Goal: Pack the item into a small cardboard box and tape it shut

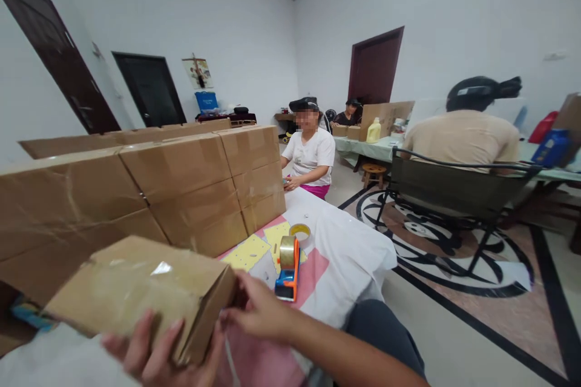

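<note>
A cardboard box (pixel 136 278) with shiny clear tape across its top is tilted in front of me. My left hand (pixel 167 350) grips it from the near side, fingers spread over the taped face. At the box's right end, my right hand (pixel 258 308) has its fingers bent against the edge of the end flap. To the right on the table lies a tape dispenser (pixel 288 272), orange and blue, with a roll of tape on it. Just behind it rests a loose tape roll (pixel 300 232).
Stacked cardboard boxes (pixel 190 187) form a wall along the table's far left. A white cloth with pink and yellow patches covers the table (pixel 345 241). Across it sits a person in a white shirt (pixel 313 154). At right, another person (pixel 463 138) sits in a dark folding chair (pixel 454 187).
</note>
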Available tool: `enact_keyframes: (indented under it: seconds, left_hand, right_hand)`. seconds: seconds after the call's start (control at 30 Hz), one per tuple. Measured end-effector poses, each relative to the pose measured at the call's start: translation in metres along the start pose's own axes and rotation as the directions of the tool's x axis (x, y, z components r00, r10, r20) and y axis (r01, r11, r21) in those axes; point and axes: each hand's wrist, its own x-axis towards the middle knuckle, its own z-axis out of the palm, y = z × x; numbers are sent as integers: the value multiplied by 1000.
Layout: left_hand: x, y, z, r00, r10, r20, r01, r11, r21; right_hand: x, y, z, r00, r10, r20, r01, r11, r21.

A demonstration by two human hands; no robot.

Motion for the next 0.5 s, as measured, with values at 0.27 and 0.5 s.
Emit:
enact_keyframes:
  seconds: [0.27,0.5]
  left_hand:
    - [36,127,166,903,293,314,-226,946,-232]
    - [-4,168,278,688,77,721,167,951,-261]
  right_hand:
    - [-31,-45,-177,888,-175,-426,205,978,27]
    - [-77,12,-266,703,-92,-705,88,995,-42]
